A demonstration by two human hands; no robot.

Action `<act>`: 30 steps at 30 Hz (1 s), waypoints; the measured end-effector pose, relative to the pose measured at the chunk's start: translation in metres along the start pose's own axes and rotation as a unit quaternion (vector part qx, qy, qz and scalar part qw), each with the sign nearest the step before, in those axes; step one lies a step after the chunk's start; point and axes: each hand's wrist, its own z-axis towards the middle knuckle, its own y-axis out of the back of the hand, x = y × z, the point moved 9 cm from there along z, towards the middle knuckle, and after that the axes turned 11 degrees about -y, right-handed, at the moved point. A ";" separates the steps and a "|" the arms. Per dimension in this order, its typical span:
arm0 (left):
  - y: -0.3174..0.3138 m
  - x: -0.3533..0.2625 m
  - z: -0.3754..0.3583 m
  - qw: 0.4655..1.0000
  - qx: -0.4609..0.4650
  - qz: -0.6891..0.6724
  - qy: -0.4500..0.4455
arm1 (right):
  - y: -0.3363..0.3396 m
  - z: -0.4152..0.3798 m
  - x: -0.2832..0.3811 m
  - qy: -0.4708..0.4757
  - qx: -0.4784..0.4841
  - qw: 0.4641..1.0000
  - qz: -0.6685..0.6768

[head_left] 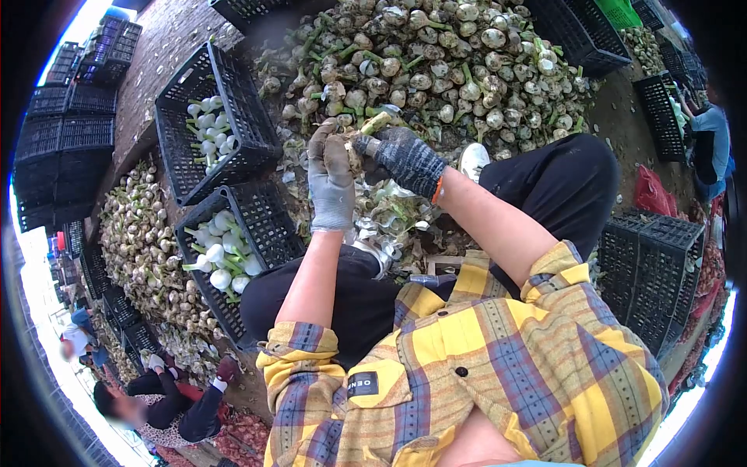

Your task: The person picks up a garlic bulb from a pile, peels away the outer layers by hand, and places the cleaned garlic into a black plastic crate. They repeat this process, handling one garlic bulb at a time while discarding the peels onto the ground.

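Note:
My left hand (331,179), in a grey work glove with soiled fingers, is closed around a dirty garlic bulb (355,156). My right hand (403,161), in a dark knitted glove with an orange cuff, is closed against the same bulb from the other side. A pale green garlic stem (377,123) sticks out above the right fingers. Both hands meet in front of my knees, over a litter of papery garlic skins (397,206). Much of the bulb is hidden by the gloves. Beyond my hands lies a large heap of unpeeled garlic (436,62).
Two black crates (268,140) with clean white garlic bulbs (210,136) stand to my left, beside another garlic pile (148,241). Stacked black crates (646,272) stand at my right. Other people sit at the lower left (167,405) and far right (708,140).

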 end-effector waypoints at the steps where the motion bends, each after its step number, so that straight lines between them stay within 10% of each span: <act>1: 0.002 0.007 -0.001 1.000 -0.005 -0.008 0.013 | 0.001 0.001 -0.001 0.002 0.002 1.000 -0.022; 12: 0.013 0.029 -0.001 0.995 -0.061 0.007 0.079 | 0.006 0.001 0.000 0.078 -0.086 0.979 -0.168; 15: -0.001 0.037 -0.022 0.920 -0.052 -0.130 0.366 | 0.010 -0.001 0.006 0.093 -0.157 0.950 -0.253; 18: 0.002 0.044 -0.025 0.919 -0.059 -0.104 0.376 | 0.012 -0.002 -0.003 0.021 -0.127 0.988 -0.091; 22: -0.011 -0.002 -0.009 0.983 0.046 0.163 0.068 | 0.027 0.024 -0.027 0.023 -0.141 0.984 -0.106; 28: -0.004 0.040 -0.026 0.918 0.008 -0.112 0.380 | 0.026 -0.007 0.008 0.106 -0.219 0.955 -0.170; 30: 0.008 0.053 -0.021 0.948 0.011 -0.028 0.318 | 0.027 -0.011 0.013 0.087 -0.224 0.954 -0.180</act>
